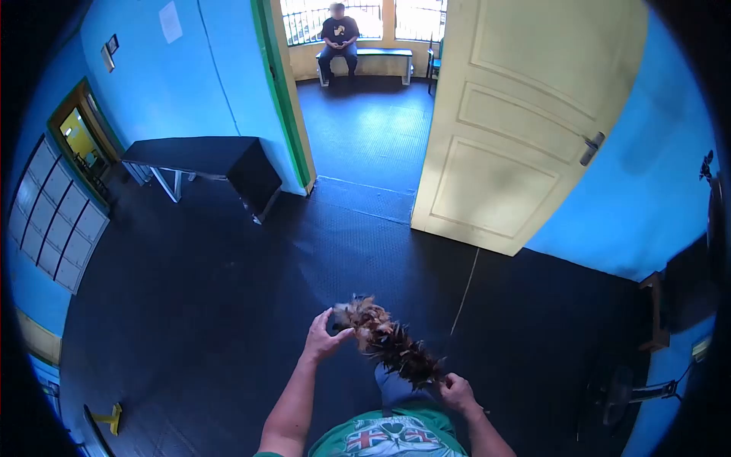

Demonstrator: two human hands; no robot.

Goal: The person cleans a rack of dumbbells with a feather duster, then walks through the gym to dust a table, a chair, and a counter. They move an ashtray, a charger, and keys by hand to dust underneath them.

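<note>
A feather duster (pixel 388 343) with brown and pale tan feathers slants across the space in front of my body. Its lower right end sits in my right hand (pixel 457 393), whose fingers are closed around it; the handle is mostly hidden there. At the paler upper left end is my left hand (pixel 326 339), thumb and fingers apart, with the thumb right at the feathers.
Ahead, a cream door (pixel 525 114) stands open on a doorway. Beyond it a person (pixel 339 38) sits on a bench (pixel 384 53). A black bench (pixel 198 156) stands by the left wall near lockers (pixel 57 209). At the lower right is a dark fan-like object (pixel 613 396).
</note>
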